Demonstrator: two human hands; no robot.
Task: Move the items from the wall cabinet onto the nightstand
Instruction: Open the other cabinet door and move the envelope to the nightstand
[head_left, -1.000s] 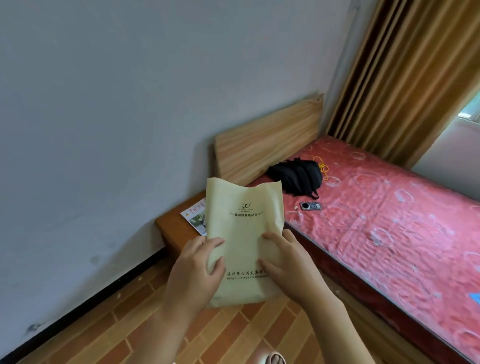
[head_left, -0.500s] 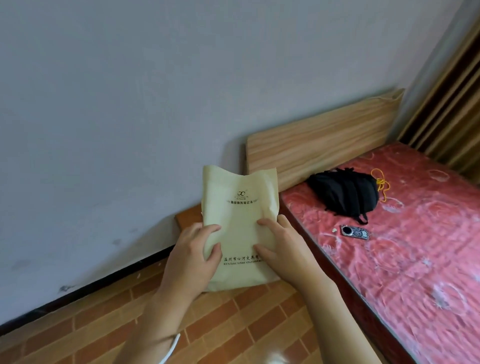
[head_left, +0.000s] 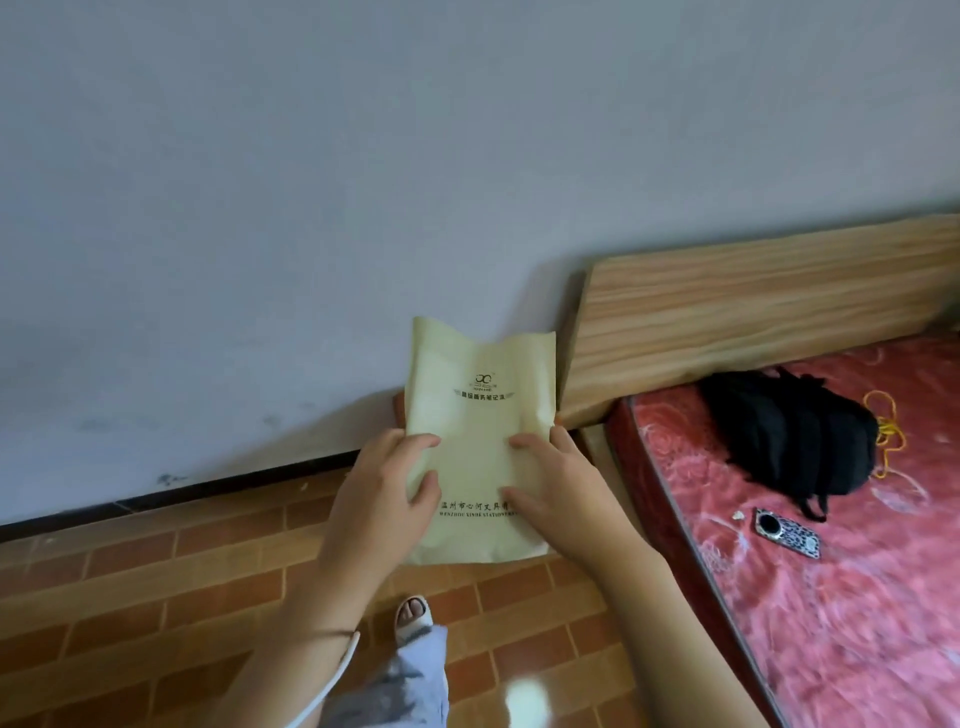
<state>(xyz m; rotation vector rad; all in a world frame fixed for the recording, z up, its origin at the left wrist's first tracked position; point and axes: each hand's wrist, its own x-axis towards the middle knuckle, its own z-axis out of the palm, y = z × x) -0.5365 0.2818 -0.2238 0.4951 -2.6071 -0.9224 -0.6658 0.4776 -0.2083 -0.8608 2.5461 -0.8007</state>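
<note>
Item: beige pouch, pinched by left hand and right hand. Lower flat onto nightstand at 12 o'clock, square, then release.

The pale yellow bag carries all the legible print. Near its top edge sits a small dark looped logo with tiny letters under it that seem to read "XINHE". Below that a winged banner holds a row of Chinese characters, too small to make out surely. Toward the bottom edge runs a line, "温州市心河文具", its end covered by the right hand; beneath it, small capitals read "WENZHOU XINHE STATIONERY", also cut off at the end.
</note>
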